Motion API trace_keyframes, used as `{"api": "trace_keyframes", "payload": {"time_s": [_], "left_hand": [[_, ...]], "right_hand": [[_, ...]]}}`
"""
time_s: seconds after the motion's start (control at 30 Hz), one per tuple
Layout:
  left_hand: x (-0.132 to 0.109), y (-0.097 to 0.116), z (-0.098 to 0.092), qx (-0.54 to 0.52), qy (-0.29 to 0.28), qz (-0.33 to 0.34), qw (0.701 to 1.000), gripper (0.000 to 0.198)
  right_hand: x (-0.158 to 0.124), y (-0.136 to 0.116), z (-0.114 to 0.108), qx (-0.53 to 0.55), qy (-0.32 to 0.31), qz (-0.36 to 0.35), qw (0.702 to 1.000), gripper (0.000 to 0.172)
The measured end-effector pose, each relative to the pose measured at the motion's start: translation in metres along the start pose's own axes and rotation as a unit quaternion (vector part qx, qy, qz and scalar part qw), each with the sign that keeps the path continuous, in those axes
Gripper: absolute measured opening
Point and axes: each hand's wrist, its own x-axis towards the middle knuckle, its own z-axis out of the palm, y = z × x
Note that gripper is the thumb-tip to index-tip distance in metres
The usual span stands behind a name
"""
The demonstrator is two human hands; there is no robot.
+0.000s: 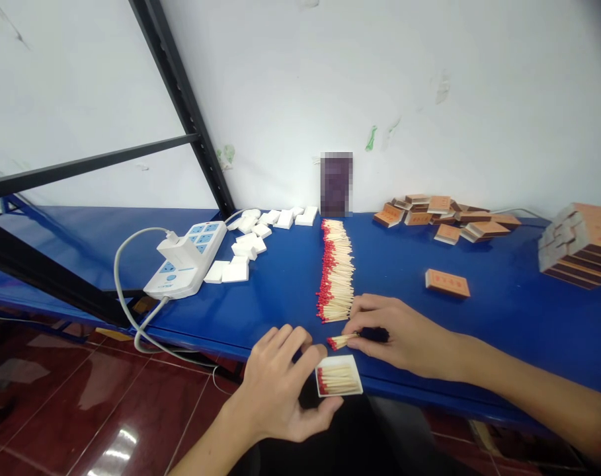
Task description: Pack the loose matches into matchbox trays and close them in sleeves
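Observation:
Between thumb and fingers, my left hand (pixel 285 383) grips a white matchbox tray (pixel 362 385) at the table's front edge. Red-tipped matches lie side by side in the tray, heads to the left. Just above and right of it, my right hand (pixel 399 334) pinches a small bunch of matches (pixel 340 341), their heads also pointing left. Beyond my hands a long row of loose matches (pixel 337 271) runs back across the blue table, with red heads on its left side. A single orange matchbox sleeve (pixel 447 283) lies to the right of the row.
White matchbox trays (pixel 245 248) are scattered at the left beside a white power strip (pixel 186 261) with a cable. Orange matchboxes (pixel 443 215) are piled at the back right, and a block of stacked boxes (pixel 582 244) stands far right. A black metal frame (pixel 181 99) rises at left.

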Motion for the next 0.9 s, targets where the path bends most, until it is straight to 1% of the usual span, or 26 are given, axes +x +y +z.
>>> {"api": "trace_keyframes", "payload": {"time_s": [0.23, 0.4, 0.53, 0.67, 0.77, 0.9], "left_hand": [[0.001, 0.000, -0.001, 0.012, -0.008, -0.004, 1.000, 0.032], [0.001, 0.000, 0.000, 0.011, -0.007, -0.004, 1.000, 0.032], [0.001, 0.000, 0.001, 0.013, -0.007, -0.008, 1.000, 0.031], [0.002, 0.001, 0.001, 0.020, -0.008, -0.010, 1.000, 0.031], [0.002, 0.001, 0.001, 0.025, -0.007, -0.009, 1.000, 0.031], [0.003, 0.000, 0.002, 0.025, -0.001, -0.006, 1.000, 0.032]], "right_hand": [[-0.004, -0.004, -0.002, -0.079, -0.011, -0.029, 0.996, 0.027], [-0.004, -0.001, 0.001, -0.098, -0.007, -0.054, 0.994, 0.026], [-0.004, 0.004, 0.003, -0.072, 0.000, -0.050, 0.996, 0.025], [-0.005, -0.002, -0.001, 0.003, 0.015, -0.035, 0.999, 0.021], [-0.009, -0.010, -0.002, 0.045, 0.008, -0.054, 0.998, 0.017], [-0.010, -0.017, 0.003, 0.043, -0.001, -0.075, 0.996, 0.011]]}}
